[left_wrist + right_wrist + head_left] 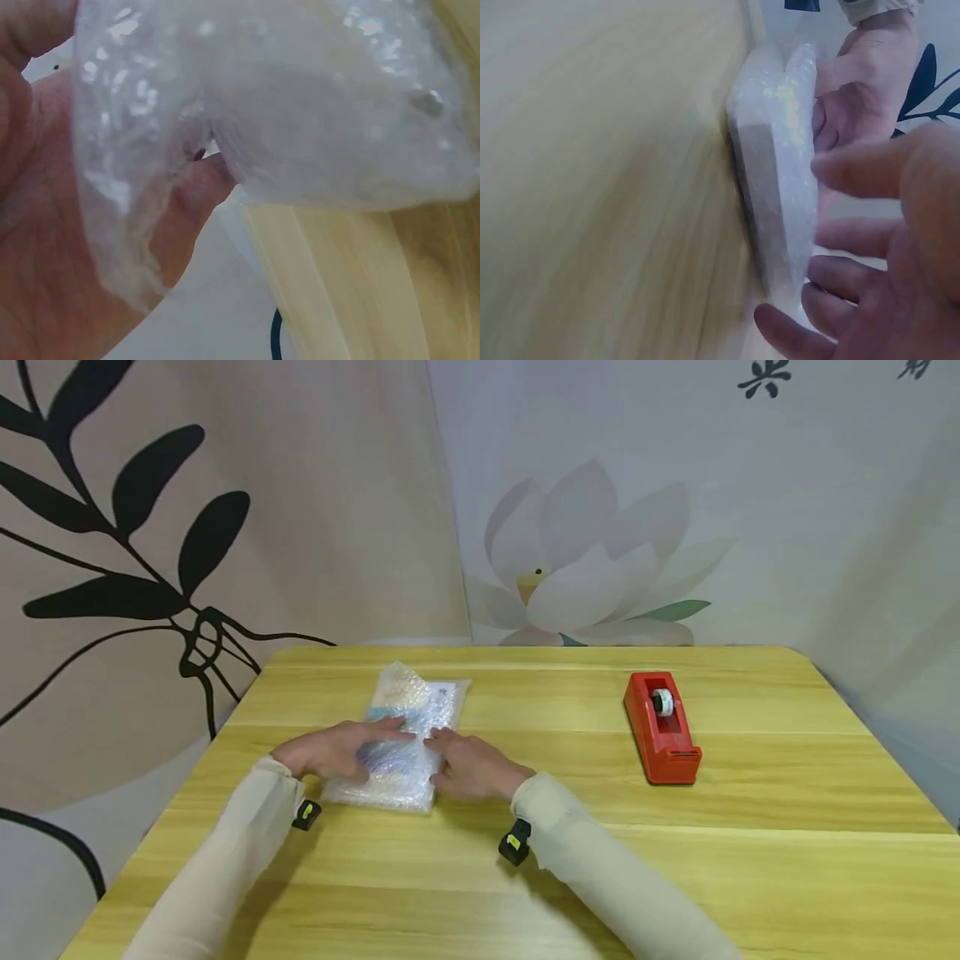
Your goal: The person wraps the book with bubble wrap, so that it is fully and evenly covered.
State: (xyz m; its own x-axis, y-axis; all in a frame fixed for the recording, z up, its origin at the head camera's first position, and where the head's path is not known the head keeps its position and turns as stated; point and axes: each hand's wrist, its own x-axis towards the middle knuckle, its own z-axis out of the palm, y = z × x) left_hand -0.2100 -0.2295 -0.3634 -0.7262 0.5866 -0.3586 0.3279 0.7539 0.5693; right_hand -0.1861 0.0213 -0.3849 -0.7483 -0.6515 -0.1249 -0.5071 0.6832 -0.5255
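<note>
A flat, book-like item wrapped in clear bubble wrap (pixel 397 768) lies on the left half of the table. Its loose end of wrap sticks out at the far left corner. From the left side, my left hand (pixel 337 750) reaches over the package, fingers extended across its top. The left wrist view shows a fold of bubble wrap (pixel 127 150) standing up against that palm. On the opposite side, my right hand (pixel 476 766) touches the package's right edge, fingers loosely bent and spread. In the right wrist view, the item's pale side edge (pixel 761 180) shows through the wrap.
A red tape dispenser (pixel 663 760) with a small roll of tape (pixel 662 702) stands on the right half of the wooden table (pixel 787 860). Behind the table hangs a backdrop (pixel 360 485) printed with dark leaves and a pale lotus.
</note>
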